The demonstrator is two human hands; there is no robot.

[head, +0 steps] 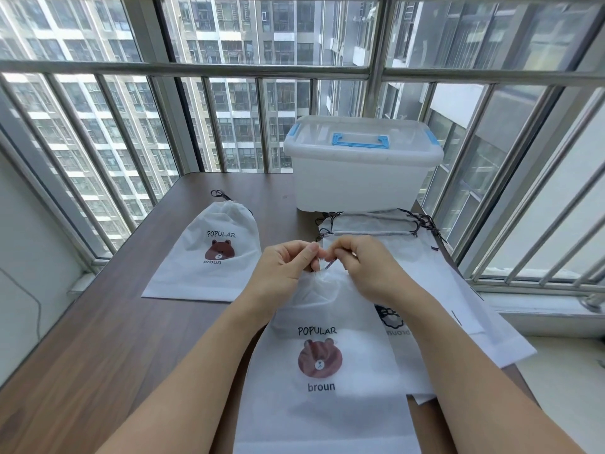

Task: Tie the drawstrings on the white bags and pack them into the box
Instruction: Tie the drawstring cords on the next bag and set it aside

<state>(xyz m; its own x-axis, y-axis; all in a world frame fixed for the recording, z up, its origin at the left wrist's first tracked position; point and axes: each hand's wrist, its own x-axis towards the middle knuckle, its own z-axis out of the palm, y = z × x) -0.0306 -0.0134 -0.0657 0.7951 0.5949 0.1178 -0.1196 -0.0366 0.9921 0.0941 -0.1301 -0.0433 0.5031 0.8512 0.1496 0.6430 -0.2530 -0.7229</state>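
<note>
Brown table [98, 322] by window. Lidded plastic box [360, 172] at far edge, shut. Pile of untied bags [435, 273] along right edge; one cinched bag [209, 253] left of middle. Current bag [324, 355] at near edge, neck gathered. Left hand [288, 267] and right hand [366, 263] both pinching dark drawstring [329, 265] at neck. Tip, imo: keep neck bunched tight, pull knot snug against fabric.

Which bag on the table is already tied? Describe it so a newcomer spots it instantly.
Start at the lidded plastic box with blue handle at the table's far edge. Left of it and nearer lies a single white bag, apart from the others, bear print facing up. Its neck is cinched, cord bunched on top; the stacked bags lie flat and open, and both hands work the near bag.
</note>
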